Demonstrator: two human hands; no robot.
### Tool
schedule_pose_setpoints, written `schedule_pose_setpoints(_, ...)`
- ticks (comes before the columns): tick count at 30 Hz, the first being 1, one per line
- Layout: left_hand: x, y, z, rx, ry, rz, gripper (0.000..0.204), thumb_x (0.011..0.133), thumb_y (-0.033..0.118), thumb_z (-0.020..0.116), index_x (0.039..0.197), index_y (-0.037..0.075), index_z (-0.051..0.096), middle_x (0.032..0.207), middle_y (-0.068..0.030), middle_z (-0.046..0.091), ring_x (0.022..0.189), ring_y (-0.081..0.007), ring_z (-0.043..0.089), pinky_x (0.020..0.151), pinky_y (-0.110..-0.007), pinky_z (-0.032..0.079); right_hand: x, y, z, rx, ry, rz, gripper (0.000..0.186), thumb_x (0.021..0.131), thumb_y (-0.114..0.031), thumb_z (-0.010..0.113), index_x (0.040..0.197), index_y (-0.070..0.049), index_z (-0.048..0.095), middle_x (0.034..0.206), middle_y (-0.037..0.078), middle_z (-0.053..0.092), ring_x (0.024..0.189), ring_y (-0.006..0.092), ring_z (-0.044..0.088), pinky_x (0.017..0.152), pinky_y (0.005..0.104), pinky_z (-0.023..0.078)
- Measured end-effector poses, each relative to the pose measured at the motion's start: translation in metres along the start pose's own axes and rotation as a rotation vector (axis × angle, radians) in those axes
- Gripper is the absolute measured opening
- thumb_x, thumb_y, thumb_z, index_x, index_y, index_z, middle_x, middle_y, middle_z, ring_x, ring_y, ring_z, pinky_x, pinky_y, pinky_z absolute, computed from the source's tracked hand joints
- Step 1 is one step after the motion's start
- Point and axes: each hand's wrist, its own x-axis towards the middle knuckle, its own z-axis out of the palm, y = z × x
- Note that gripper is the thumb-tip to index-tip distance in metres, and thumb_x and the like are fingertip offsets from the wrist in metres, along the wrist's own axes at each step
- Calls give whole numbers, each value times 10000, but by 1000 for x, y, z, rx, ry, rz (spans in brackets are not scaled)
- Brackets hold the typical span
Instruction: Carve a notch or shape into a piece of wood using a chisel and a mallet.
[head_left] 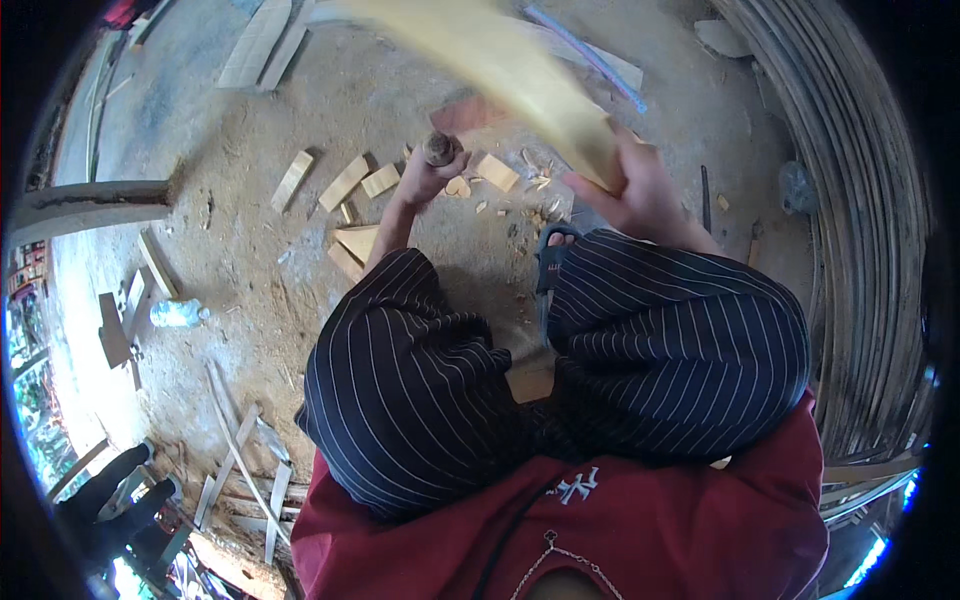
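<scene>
Nearby, wood blocks [344, 183] litter the floor [235, 255]; left hand [425, 183] grips handle [438, 149], right hand [645, 190] board [525, 82]

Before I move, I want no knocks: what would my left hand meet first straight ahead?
The reddish piece is first in view but seems lower; your left hand might meet the pale board instead.

The plank [520, 78] is pale yellow, though blur may hide its grain; the handle [438, 149] is brown. The trousers [400, 370] are dark with thin white stripes, the shirt [420, 535] deep red, the blocks [344, 184] honey-tan, the rod [592, 62] blue-violet, the floor [250, 245] mottled grey-brown.
</scene>
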Motion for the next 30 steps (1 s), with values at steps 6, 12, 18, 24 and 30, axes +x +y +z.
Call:
schedule_pose_setpoints(6, -3, -18, -5, -82, 138, 261, 161, 802, 136, 658, 758, 29, 546, 662, 32, 494, 626, -77, 446, 560, -252, 395, 9, 20, 19, -396, -334, 37, 522, 783, -399, 614, 1072, 17, 488, 767, 223, 613, 732, 374, 616, 669, 426, 476)
schedule_pose_setpoints(12, 2, -21, -1, 15, -30, 276, 85, 815, 77, 629, 804, 19, 568, 685, 21, 523, 642, -75, 461, 585, -248, 411, -3, 31, 19, -194, -223, -38, 575, 793, -436, 581, 1127, 19, 474, 728, 231, 607, 672, 371, 614, 620, 433, 482)
schedule_pose_setpoints(18, 0, -4, -1, -21, -51, 14, 181, 810, 102, 648, 967, 17, 617, 812, -2, 605, 768, -92, 538, 707, -250, 451, 1, 6, 4, -2, -37, -80, 568, 776, -408, 627, 1138, 3, 474, 712, 213, 612, 656, 342, 630, 586, 415, 487)
schedule_pose_setpoints(24, 2, -20, 9, -183, 87, 247, 168, 812, 146, 656, 871, 4, 588, 743, -3, 574, 709, -92, 509, 654, -263, 442, -2, 48, 29, -461, -377, 106, 549, 776, -390, 640, 1113, 14, 482, 807, 221, 615, 743, 355, 625, 642, 403, 483)
schedule_pose_setpoints(30, 6, -20, 4, 4, -36, 134, 182, 815, 168, 658, 827, 20, 553, 683, 9, 530, 648, -76, 464, 584, -257, 416, -7, 34, 17, -58, -263, -9, 534, 763, -350, 670, 1115, -5, 465, 786, 201, 612, 721, 328, 627, 642, 384, 485)
